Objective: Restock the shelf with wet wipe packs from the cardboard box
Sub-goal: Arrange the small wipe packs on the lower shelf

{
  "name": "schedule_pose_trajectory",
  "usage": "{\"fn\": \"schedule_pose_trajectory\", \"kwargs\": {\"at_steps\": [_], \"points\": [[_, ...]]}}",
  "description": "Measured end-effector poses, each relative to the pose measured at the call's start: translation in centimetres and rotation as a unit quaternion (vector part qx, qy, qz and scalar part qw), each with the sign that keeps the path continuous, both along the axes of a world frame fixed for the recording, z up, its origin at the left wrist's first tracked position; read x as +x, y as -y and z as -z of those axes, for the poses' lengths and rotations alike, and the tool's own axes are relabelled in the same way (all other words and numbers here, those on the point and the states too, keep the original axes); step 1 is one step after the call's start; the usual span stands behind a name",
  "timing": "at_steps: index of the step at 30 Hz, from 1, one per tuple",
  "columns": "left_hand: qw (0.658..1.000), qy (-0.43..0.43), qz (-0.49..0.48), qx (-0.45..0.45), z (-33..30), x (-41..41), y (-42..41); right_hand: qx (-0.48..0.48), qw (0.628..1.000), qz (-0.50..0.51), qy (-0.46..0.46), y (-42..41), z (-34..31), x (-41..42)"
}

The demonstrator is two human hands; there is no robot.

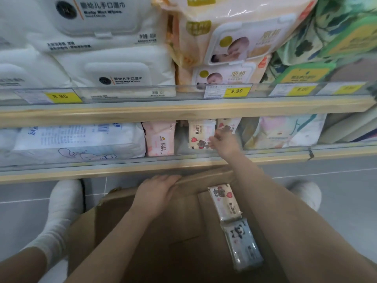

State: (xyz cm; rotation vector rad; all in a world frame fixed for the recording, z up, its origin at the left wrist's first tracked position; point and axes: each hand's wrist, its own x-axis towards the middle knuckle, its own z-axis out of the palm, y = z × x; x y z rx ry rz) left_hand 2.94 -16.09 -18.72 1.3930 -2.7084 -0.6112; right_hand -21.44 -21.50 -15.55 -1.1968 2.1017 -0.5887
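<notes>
The open cardboard box (163, 231) sits on the floor below me. Two small wet wipe packs lie along its right side: a cream bear pack (224, 201) and a blue-grey panda pack (242, 244). My left hand (157, 190) rests with straight fingers on the box's far flap. My right hand (224, 140) reaches into the lower shelf (142, 169) and pinches the right edge of a cream bear wet wipe pack (199, 135) standing upright there. A pink pack (160, 138) stands just left of it, with a gap between them.
The upper shelf (183, 111) holds large white packs (114, 78), orange baby packs (234, 37) and green packs (306, 74) behind yellow price tags. A big white-blue pack (77, 141) fills the lower shelf's left. My white-socked feet (61, 211) flank the box on grey tiles.
</notes>
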Motion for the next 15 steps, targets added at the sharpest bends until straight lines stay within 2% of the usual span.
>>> {"fn": "schedule_pose_trajectory", "kwargs": {"at_steps": [6, 9, 15], "points": [[0.999, -0.010, 0.003, -0.032, -0.1, 0.1, 0.0, 0.035, 0.999, 0.011, -0.027, 0.4, 1.2, 0.2], [1.000, -0.013, 0.001, -0.020, -0.7, 0.0, -0.2, -0.015, 0.999, 0.025, 0.015, -1.7, -0.4, -0.2], [0.995, -0.100, 0.000, -0.022, -3.1, -2.6, -2.9, -0.096, 0.994, 0.022, -0.040, -11.1, -3.3, -3.4]]}}
